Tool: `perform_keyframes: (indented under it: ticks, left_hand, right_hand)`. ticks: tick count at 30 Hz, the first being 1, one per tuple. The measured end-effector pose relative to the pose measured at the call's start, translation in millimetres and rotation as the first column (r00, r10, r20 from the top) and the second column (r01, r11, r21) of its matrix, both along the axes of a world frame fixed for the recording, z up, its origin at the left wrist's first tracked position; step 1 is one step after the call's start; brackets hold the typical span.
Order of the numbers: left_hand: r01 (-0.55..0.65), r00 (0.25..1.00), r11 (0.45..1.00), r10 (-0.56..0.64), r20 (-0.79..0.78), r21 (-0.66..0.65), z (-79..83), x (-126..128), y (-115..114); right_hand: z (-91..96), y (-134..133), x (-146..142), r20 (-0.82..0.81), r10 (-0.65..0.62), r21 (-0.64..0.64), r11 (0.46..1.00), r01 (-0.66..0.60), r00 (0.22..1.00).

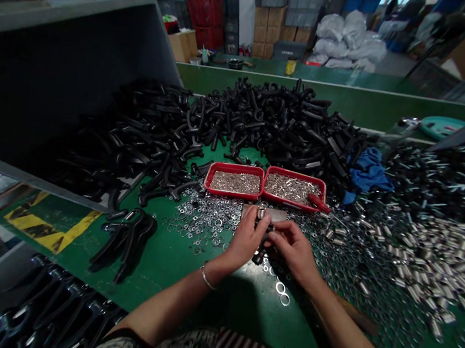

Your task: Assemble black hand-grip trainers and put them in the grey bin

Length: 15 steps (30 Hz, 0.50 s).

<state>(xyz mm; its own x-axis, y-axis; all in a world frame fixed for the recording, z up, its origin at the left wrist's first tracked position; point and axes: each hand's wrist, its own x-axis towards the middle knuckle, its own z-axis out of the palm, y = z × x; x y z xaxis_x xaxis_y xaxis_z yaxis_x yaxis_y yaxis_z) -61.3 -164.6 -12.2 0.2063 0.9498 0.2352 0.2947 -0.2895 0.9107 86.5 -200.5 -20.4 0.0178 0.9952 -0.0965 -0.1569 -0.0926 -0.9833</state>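
Observation:
My left hand (246,233) is closed around a small black part (266,237), mostly hidden by the fingers. A shiny coiled metal piece, like a spring (261,213), stands up at the thumb and fingertips. My right hand (292,250) meets it from the right, fingers pinched together against the black part; whatever is between those fingertips is hidden. Under the hands lies a flat metal plate (280,215). Just beyond are two red trays, one (233,195) full of tiny metal pieces, the other (293,205) holding small pins and a red-handled tool (318,203).
Black handle-like parts (264,111) are heaped behind the trays. Loose washers (207,215) spread across the green table (164,266). Metal sleeves (440,256) and a blue cloth (369,170) lie right. Several joined black parts (128,240) rest left, beside a grey bin (155,38).

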Motion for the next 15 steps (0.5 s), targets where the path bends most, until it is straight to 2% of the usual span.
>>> perform_keyframes:
  ticks: [2, 3, 4, 6, 8, 9, 10, 12, 13, 15]
  left_hand:
    - [0.046, 0.998, 0.998, -0.043, -0.043, 0.05, 3.4, -2, -1]
    - [0.075, 0.996, 0.993, -0.07, -0.062, 0.087, 5.6, -4, -1]
    - [0.114, 0.991, 0.985, -0.105, -0.078, 0.13, 7.7, -6, -1]
    - [0.225, 0.972, 0.953, -0.205, -0.117, 0.2, 10.6, -11, 0]
    - [0.33, 0.939, 0.923, -0.3, -0.165, 0.199, 10.7, -14, 1]
    - [0.354, 0.928, 0.92, -0.325, -0.181, 0.168, 9.8, -15, 2]
    - [0.352, 0.927, 0.929, -0.328, -0.183, 0.119, 8.5, -16, 3]
    - [0.274, 0.954, 0.962, -0.273, -0.124, -0.011, 5.1, -18, 5]
    - [0.217, 0.973, 0.973, -0.222, -0.058, -0.085, 3.5, -20, 7]
    - [0.086, 0.986, 0.968, -0.049, 0.162, -0.236, 0.8, -22, 12]
  right_hand:
    - [2.0, -2, 3, 0.134, -0.043, 0.066, 0.997, 0.034, 0.99]
    - [1.9, -3, 3, 0.128, -0.028, 0.067, 0.998, 0.019, 0.991]
    - [1.1, -3, 2, 0.066, 0.017, 0.041, 0.999, -0.02, 0.998]
    - [-1.8, -4, -1, -0.162, 0.136, -0.048, 0.988, -0.146, 0.977]
    - [-2.4, -8, -4, -0.343, 0.222, -0.116, 0.954, -0.275, 0.913]
    - [-0.1, -12, -3, -0.362, 0.262, -0.142, 0.933, -0.331, 0.894]
    - [4.3, -16, -1, -0.32, 0.313, -0.164, 0.911, -0.378, 0.894]
    - [19.0, -25, 16, -0.077, 0.418, -0.198, 0.883, -0.425, 0.905]
    - [27.7, -28, 32, 0.081, 0.434, -0.213, 0.887, -0.409, 0.898]
    - [41.9, -28, 77, 0.37, 0.328, -0.201, 0.942, -0.269, 0.869]
